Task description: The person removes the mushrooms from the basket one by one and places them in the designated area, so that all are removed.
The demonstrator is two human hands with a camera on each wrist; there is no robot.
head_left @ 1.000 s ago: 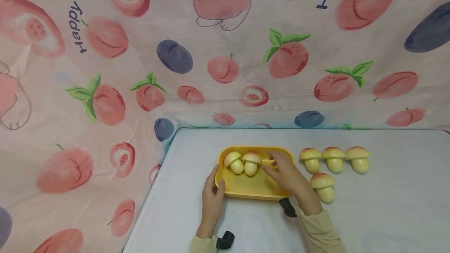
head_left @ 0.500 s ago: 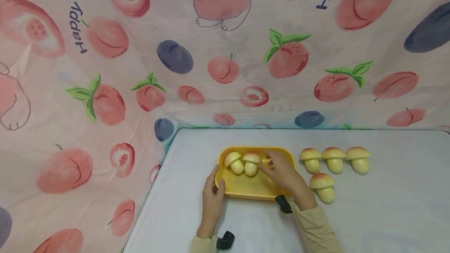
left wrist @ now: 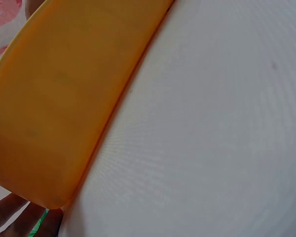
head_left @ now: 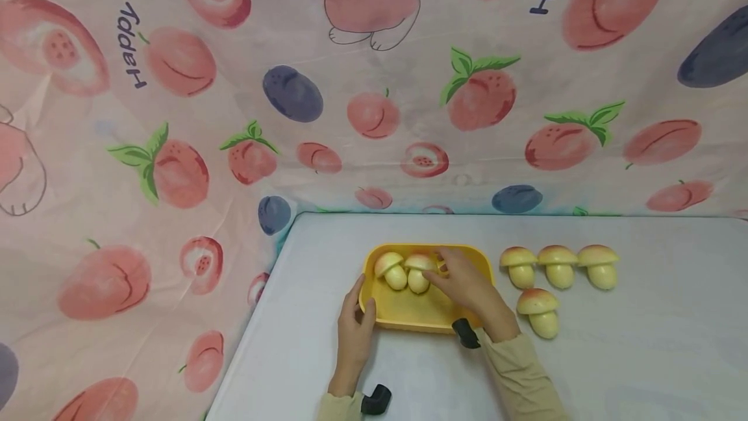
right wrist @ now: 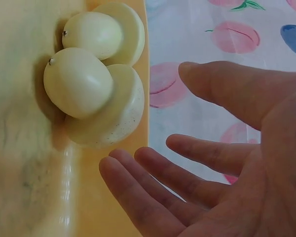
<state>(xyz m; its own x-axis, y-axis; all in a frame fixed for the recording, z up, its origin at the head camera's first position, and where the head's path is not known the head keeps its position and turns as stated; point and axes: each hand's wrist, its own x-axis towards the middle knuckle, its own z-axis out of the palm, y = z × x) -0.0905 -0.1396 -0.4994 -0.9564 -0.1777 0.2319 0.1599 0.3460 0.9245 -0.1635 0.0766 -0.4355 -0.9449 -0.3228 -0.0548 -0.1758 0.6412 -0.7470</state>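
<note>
Just two in, four left out: seeing two glossy yellow, red-tinged toy mushrooms [head_left: 395, 278] inside the rounded yellow plastic tray [head_left: 409, 310], four matching ones [head_left: 559, 275] off beside it. Gripping tray with bare left hand [head_left: 354, 327]; holding bare right hand [head_left: 469, 288] loosely spread near the pair.

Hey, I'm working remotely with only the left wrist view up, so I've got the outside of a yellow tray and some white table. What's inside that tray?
Observer: Two toy mushrooms lie side by side in the yellow tray, near its far wall.

Operator: Okay, and is the right hand holding anything?

Observer: No, the right wrist view shows its thumb and fingers spread, with nothing between them.

Operator: Any more mushrooms outside the tray?

Observer: Yes, four more mushrooms lie on the table to the right of the tray: three in a row, and one nearer the person.
</note>
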